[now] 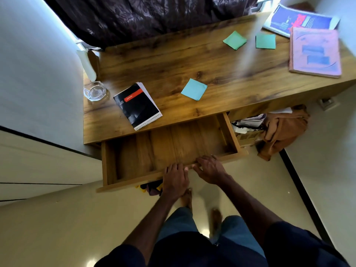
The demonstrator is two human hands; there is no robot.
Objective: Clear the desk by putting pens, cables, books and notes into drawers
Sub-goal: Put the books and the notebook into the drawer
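Two hands meet on the front panel of the open drawer (173, 143), which is pulled well out from under the wooden desk (173, 60) (the grain of its floor shows plainly). The left hand (176, 177) sits on the panel's top edge near the middle. Its fingers (174, 167) are bent over the rim and point into the drawer, knuckles up. Its thumb is hidden, so how it lies cannot be told. The right hand (210, 169) is just beside it, almost touching, with its fingers (207, 158) curled over the same rim and its thumb stretched along the edge toward the left hand. Both grip the drawer front.

Just beyond the drawer's left half, on the desk top, lies a black spiral notebook (137, 106) with a red band. Its wire binding is close to the desk edge above the drawer. Beyond the drawer's right half lies a light blue sticky note (194, 89). Farther beyond the drawer and to its right lie two green sticky notes (235, 40), side by side but apart. Still farther right of the drawer is a pink book (315, 52), with a blue book (300, 19) behind it; whether the two overlap is hard to tell. A glass ashtray (94, 91) stands beyond the drawer's left corner. Right of the drawer, under the desk top, a brown cloth (283, 130) hangs beside some papers.
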